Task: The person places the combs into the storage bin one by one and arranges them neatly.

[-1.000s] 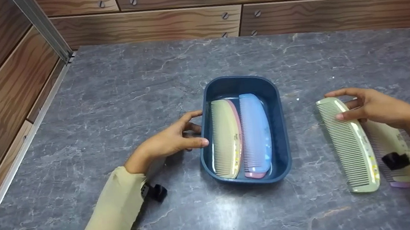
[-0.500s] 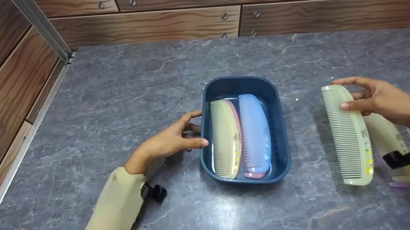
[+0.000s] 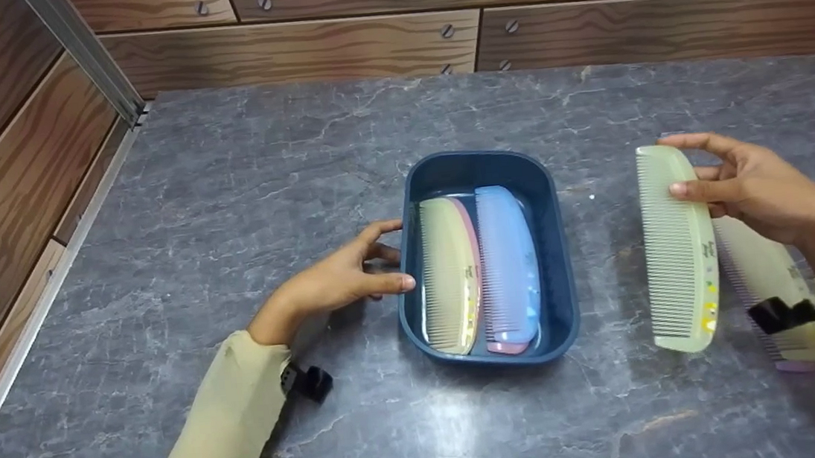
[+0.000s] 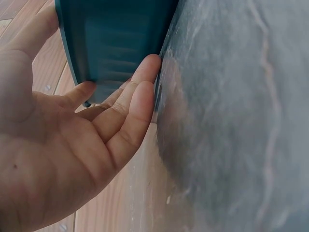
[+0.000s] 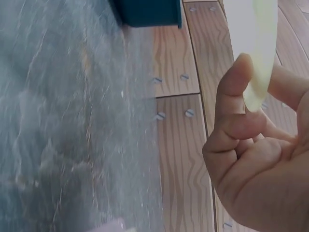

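My right hand (image 3: 755,188) pinches a pale green comb (image 3: 679,255) near its far end, thumb on the front face. The comb hangs over the table, teeth facing left; the right wrist view shows it nearly edge-on (image 5: 263,58). My left hand (image 3: 334,281) touches the left side of a dark blue plastic box (image 3: 558,274), its thumb tip at the rim. In the left wrist view its fingers (image 4: 145,72) lie along the outer wall. Inside the box a cream comb (image 3: 449,277) overlaps a pink one, and a blue comb (image 3: 508,264) lies over another pink comb (image 3: 509,348).
Below my right wrist a cream comb (image 3: 761,255) lies on the table over a lilac comb (image 3: 797,366), partly covered by a black wrist strap (image 3: 783,314). Wood-patterned panels (image 3: 286,54) border the grey marbled table (image 3: 280,151) at the back and left.
My right hand has moved away from me with the green comb, raising it off the combs beneath, and the comb has turned more upright in view. The left hand and box stay put.
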`<state>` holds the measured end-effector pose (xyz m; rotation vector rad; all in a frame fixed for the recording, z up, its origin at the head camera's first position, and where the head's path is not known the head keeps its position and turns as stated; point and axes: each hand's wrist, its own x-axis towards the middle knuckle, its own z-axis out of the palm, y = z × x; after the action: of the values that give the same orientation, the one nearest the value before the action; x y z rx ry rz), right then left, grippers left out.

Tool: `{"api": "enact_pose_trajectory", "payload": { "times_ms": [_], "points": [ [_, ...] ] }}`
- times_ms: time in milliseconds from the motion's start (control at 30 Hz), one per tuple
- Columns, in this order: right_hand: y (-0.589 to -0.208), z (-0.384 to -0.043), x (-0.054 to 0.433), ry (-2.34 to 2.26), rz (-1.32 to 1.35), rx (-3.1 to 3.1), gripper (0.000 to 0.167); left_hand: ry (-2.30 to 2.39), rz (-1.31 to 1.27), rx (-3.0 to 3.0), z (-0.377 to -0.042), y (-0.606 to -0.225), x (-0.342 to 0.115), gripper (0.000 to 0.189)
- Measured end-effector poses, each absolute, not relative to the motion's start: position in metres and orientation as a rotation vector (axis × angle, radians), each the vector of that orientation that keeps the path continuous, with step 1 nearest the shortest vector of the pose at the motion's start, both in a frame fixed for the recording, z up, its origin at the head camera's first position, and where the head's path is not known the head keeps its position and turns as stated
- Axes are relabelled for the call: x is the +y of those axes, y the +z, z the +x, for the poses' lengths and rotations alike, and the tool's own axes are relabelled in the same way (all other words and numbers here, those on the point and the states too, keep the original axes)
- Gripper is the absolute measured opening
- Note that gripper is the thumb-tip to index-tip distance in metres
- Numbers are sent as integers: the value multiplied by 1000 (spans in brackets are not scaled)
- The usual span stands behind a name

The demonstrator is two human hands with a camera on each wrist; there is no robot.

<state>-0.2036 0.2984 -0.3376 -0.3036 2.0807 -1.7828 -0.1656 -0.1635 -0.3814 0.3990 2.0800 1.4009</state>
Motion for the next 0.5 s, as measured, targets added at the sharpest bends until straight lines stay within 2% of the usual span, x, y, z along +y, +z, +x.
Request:
{"api": "enact_pose_trajectory", "payload": {
  "times_ms": [500],
  "points": [
    [-328, -204, 273, -2032, -308, 1833, 51, 1407, 393, 2081, -166, -383, -163, 82]
  ]
}}
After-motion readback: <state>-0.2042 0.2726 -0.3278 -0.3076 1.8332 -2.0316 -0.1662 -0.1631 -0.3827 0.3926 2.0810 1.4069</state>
